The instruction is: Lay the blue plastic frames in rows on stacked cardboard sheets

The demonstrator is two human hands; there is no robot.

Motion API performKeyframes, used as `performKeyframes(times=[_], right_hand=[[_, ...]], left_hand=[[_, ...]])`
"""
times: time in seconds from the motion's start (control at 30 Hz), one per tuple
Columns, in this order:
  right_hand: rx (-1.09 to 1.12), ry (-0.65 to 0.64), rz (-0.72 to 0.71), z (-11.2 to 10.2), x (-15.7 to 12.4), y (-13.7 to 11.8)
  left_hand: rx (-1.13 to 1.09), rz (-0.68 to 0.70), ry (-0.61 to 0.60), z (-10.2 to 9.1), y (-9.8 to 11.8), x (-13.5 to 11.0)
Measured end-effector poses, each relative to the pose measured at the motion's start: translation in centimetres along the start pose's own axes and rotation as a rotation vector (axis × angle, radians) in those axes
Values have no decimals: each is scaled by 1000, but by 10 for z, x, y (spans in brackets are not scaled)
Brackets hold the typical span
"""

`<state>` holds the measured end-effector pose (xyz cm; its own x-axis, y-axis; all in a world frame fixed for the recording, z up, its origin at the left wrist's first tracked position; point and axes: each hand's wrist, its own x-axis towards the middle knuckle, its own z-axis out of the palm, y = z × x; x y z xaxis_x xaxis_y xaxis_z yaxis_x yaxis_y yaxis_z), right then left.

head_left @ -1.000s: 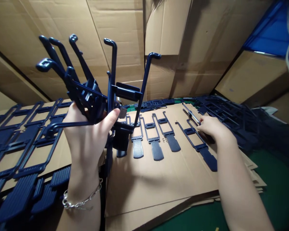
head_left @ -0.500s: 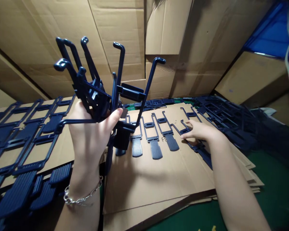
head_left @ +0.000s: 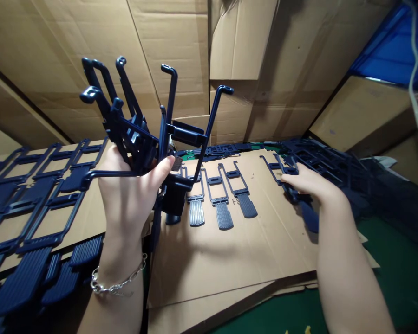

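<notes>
My left hand, with a chain bracelet at the wrist, is closed around a bundle of dark blue-black plastic bracket frames. Their hooked arms stick up and out in several directions. On the right, my right hand grips one similar plastic bracket frame with a paddle-shaped plate; its fingertips are partly hidden. Just left of that hand lies another bracket frame. Between my hands, several bracket frames with ribbed plates lie in a row on a cardboard sheet.
More bracket frames cover cardboard at the left. A dark pile of frames sits at the right on a green surface. Large cardboard boxes form a wall behind. A pale cable hangs at upper right.
My right hand has moved right and slightly away from me, taking a bracket frame off its place on the cardboard. My left hand and its bundle have hardly moved.
</notes>
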<state>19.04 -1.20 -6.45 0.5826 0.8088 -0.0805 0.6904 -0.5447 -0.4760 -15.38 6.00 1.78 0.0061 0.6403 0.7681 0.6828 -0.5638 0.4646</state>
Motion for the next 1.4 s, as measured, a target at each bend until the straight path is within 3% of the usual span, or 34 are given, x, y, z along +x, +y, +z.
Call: performKeyframes(times=[0.13,0.3,0.6,0.9,1.23,1.4], right_hand=[[95,-104,36,10,7,8],[13,-321,-3,20,9,7],[-65,-431,-48,15,-14,-28],[105,-629,-100,18,-21,-38],[182,-625,-167,31,-31,-56],[252,-562,-250,35,-31,-62]], left_hand=[[-70,-26,12,3,-2,-1],[-27,-40,25,2,-4,-3],[45,-15,38,2,0,-2],[1,-65,7,2,-4,-1],[-34,-199,-68,0,0,-2],[20,-210,-58,-1,4,-1]])
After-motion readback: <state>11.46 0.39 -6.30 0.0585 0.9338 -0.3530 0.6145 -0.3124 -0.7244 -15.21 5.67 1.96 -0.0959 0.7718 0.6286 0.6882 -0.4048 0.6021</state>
